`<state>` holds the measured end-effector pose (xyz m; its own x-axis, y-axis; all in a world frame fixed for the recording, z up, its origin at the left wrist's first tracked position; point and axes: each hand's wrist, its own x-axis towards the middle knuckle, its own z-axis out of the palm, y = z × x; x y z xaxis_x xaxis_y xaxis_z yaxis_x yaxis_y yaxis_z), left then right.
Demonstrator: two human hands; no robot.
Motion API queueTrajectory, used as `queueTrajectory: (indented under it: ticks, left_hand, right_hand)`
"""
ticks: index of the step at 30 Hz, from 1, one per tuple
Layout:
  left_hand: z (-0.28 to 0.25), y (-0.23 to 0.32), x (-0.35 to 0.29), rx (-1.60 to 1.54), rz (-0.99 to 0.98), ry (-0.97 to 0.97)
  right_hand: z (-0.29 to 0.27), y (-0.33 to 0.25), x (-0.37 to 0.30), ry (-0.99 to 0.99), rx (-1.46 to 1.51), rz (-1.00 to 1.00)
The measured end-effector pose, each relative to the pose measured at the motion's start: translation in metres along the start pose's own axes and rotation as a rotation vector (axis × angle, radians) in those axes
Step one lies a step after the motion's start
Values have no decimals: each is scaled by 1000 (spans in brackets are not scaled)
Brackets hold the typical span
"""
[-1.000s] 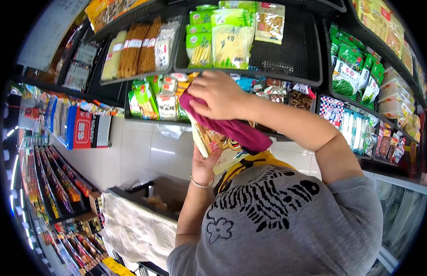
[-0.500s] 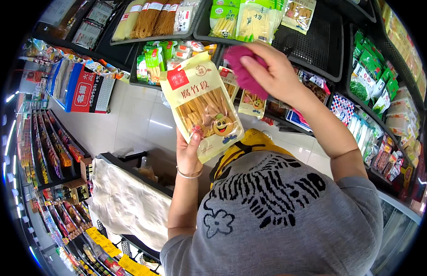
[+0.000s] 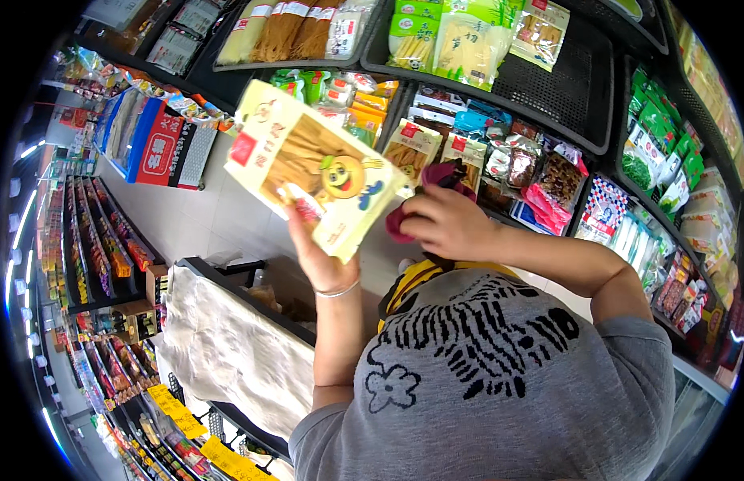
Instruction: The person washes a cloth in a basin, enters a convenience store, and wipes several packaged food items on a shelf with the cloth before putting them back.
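My left hand (image 3: 320, 252) grips the lower end of a cream packet of dried tofu sticks (image 3: 308, 164), which is tilted to the left in front of me. Its clear window shows the pale sticks beside a smiling cartoon figure. My right hand (image 3: 448, 220) is closed on a crumpled magenta cloth (image 3: 404, 220), just right of the packet's lower corner. Part of the cloth is hidden by my fingers. Beyond that hand, similar cream packets (image 3: 410, 152) stand in the lower shelf tray.
An upper black tray (image 3: 548, 84) holds green and cream packets at its left side. Noodle bundles (image 3: 284, 32) lie in another tray. At lower left is a black cart or crate covered by a pale cloth (image 3: 235, 337). A red and blue box (image 3: 159, 144) stands on the floor.
My right hand has come down and toward me with the cloth, away from the upper tray. The packet has moved up and left and tilted further left in my left hand.
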<state>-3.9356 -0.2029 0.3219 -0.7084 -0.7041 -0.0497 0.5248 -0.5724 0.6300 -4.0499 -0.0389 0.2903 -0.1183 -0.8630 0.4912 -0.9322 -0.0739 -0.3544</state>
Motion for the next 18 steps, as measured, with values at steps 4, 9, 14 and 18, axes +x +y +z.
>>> queueTrajectory:
  ticks: [4, 9, 14, 18]
  left_hand:
    - [-15, 7, -7, -58, -31, -4]
    - [-44, -18, -16, 31, -244, 78]
    - [-61, -71, -18, 15, -624, -22]
    - [-82, -113, -6, 91, -802, -69]
  right_hand:
    - [8, 12, -35, 100, 211, 368]
    - [11, 14, -55, -8, 542, 681]
    - [29, 35, -61, -317, 907, 949]
    - [45, 47, -85, -227, 1178, 1068]
